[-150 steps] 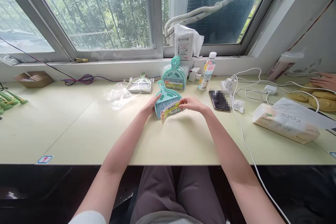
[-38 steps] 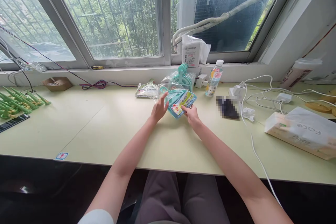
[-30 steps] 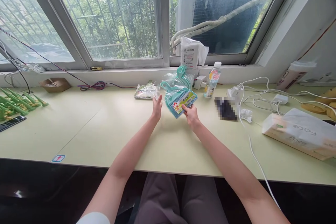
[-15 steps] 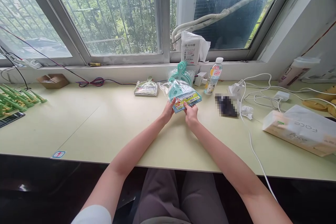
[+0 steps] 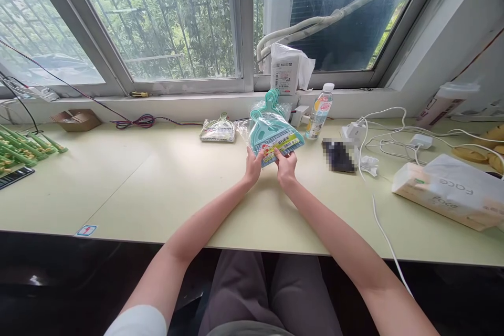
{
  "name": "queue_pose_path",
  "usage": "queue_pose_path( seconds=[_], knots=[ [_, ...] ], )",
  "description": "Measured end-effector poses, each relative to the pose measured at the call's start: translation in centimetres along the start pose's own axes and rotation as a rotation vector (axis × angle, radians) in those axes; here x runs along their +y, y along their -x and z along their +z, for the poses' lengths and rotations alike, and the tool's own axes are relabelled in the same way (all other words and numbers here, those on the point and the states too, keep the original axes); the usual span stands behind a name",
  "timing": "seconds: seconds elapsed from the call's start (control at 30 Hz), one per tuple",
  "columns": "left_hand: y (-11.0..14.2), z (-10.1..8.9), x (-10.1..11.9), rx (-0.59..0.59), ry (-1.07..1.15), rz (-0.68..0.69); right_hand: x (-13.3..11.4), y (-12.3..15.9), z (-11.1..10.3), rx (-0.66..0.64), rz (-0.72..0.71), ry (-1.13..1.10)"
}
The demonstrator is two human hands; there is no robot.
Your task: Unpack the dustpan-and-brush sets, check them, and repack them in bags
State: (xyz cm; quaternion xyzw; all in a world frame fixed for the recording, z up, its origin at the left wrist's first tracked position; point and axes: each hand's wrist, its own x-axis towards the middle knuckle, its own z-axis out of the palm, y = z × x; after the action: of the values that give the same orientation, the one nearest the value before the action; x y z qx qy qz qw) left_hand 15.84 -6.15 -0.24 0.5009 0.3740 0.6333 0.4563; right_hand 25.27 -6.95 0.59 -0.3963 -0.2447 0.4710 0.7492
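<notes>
Both hands hold a teal dustpan-and-brush set (image 5: 271, 134) in clear plastic wrap, tilted above the table, its handle pointing away from me. A yellow printed label runs along its lower part. My left hand (image 5: 254, 166) is closed on the lower left corner. My right hand (image 5: 286, 168) grips the lower right edge, thumb on the front; the fingers behind are partly hidden. Just behind it, more teal wrapped sets (image 5: 272, 97) stand against the wall, partly covered. To the left, a smaller wrapped set with a pale green handle (image 5: 218, 130) lies on the table.
On the pale table (image 5: 165, 194) stand a drink bottle (image 5: 320, 113), a blurred dark item (image 5: 339, 156), white cables (image 5: 394, 134) and a tissue pack (image 5: 452, 189) to the right. Leftward are a small cardboard box (image 5: 76, 120) and green stick-like pieces (image 5: 27, 149).
The held dustpan set has tipped so its teal face and handle show more fully, and its wrap has shifted. My hands stay on its lower corners. The view has shifted slightly.
</notes>
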Motion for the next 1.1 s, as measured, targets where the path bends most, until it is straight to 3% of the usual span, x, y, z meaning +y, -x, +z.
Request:
queue_pose_path(
  seconds=[0.4, 0.5, 0.6, 0.67, 0.83, 0.9, 1.0, 1.03, 1.1],
  knots=[
    [1.2, 0.4, 0.2, 0.162, -0.082, 0.054, 0.3, 1.1, 0.4, -0.005, -0.037, 0.009],
    [1.3, 0.6, 0.9, 0.017, 0.013, -0.011, -0.2, 0.7, 0.2, 0.018, -0.047, -0.007],
    [0.3, 0.2, 1.9, -0.209, 0.189, -0.257, -0.7, 0.2, 0.0, 0.043, -0.062, -0.04],
    [-0.7, -0.4, 2.4, -0.259, 0.232, -0.377, -0.8, 0.1, 0.0, 0.038, -0.057, -0.06],
    [-1.3, -1.0, 2.1, -0.1, 0.228, -0.305, -0.4, 0.5, 0.3, 0.002, -0.004, 0.003],
    [-0.4, -0.4, 1.5, -0.208, 0.23, -0.351, -0.8, 0.4, 0.1, 0.03, -0.004, 0.03],
    [1.0, 0.7, 0.7, -0.547, 0.216, -0.512, -1.7, -0.4, -0.4, 0.047, 0.04, 0.074],
    [1.2, 0.9, 0.6, -0.601, 0.221, -0.534, -1.9, -0.7, -0.6, 0.032, 0.057, 0.08],
    [1.1, 0.9, 0.8, -0.557, 0.254, -0.48, -2.1, -1.1, -0.7, 0.001, 0.047, 0.054]
  ],
)
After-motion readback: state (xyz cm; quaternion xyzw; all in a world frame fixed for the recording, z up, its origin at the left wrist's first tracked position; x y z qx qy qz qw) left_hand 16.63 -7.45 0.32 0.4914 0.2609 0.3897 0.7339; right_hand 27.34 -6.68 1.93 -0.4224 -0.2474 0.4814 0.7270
